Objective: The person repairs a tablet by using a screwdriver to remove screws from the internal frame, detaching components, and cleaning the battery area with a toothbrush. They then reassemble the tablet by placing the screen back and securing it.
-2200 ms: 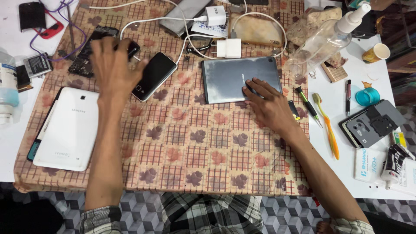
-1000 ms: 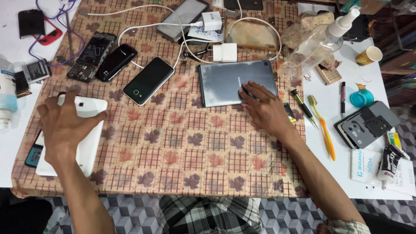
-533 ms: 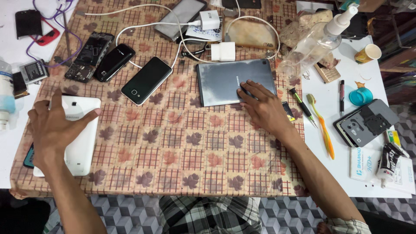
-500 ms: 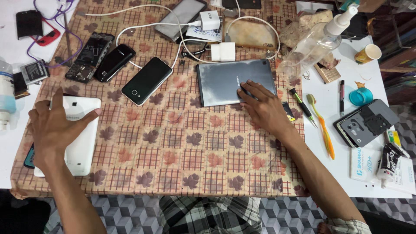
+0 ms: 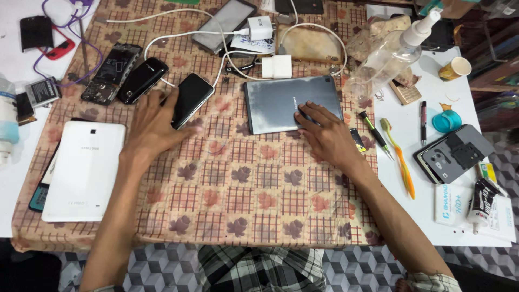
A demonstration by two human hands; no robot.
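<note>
My left hand (image 5: 153,125) lies flat on the patterned cloth (image 5: 238,200) with its fingers spread, their tips against the near edge of a black phone (image 5: 189,99). It holds nothing. A white tablet (image 5: 82,171) lies face down to its left, apart from it. My right hand (image 5: 324,135) rests palm down on the lower right part of a grey tablet (image 5: 287,103), which lies back side up.
Two more dark phones (image 5: 141,79) and a stripped phone (image 5: 110,73) lie at the back left. White chargers (image 5: 277,66) and cables sit behind the grey tablet. A spray bottle (image 5: 390,50), pens, an orange toothbrush (image 5: 401,162) and a phone case (image 5: 453,153) lie right.
My left hand left the white tablet and moved right and forward to the black phone. The white tablet now lies straight. My right hand stayed on the grey tablet.
</note>
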